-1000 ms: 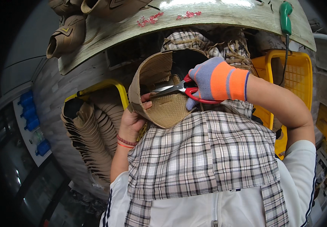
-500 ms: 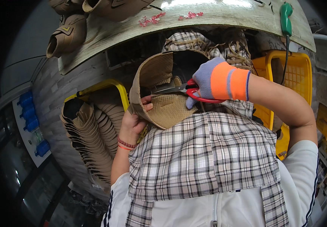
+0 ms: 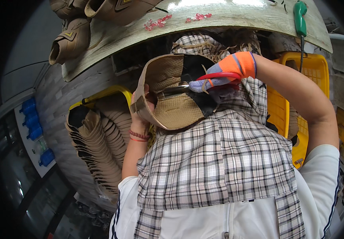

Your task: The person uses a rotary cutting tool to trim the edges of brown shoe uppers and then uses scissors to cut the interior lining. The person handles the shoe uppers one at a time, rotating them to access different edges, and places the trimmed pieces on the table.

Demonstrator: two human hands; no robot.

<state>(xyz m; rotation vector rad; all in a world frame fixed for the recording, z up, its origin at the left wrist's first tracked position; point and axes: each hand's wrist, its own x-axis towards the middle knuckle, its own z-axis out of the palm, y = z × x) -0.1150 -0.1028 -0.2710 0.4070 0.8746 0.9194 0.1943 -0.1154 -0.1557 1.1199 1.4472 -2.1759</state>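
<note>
A tan shoe upper (image 3: 178,108) with a mesh lining and a black inner part stands above my lap, its opening facing me. My bare left hand (image 3: 140,120) grips its left side, fingers curled over the edge into the opening. My right hand (image 3: 223,74), in a grey and orange knit glove, is closed around red-handled scissors (image 3: 173,90), whose blades lie inside the upper. A thin tan strip shows by the gloved fingers. The blade tips are hard to make out against the lining.
A yellow-rimmed basket (image 3: 121,88) on my left holds a long row of stacked tan uppers (image 3: 96,147). Yellow crates (image 3: 307,71) stand at right. Ahead, a table (image 3: 219,18) bears tan shoes (image 3: 71,40) and a green corded tool (image 3: 300,19). Tan scraps lie on checked cloth beneath it.
My right hand has turned over and risen a little, bringing the scissor handles up. The upper has tilted, and my left fingers have shifted higher along its inner side.
</note>
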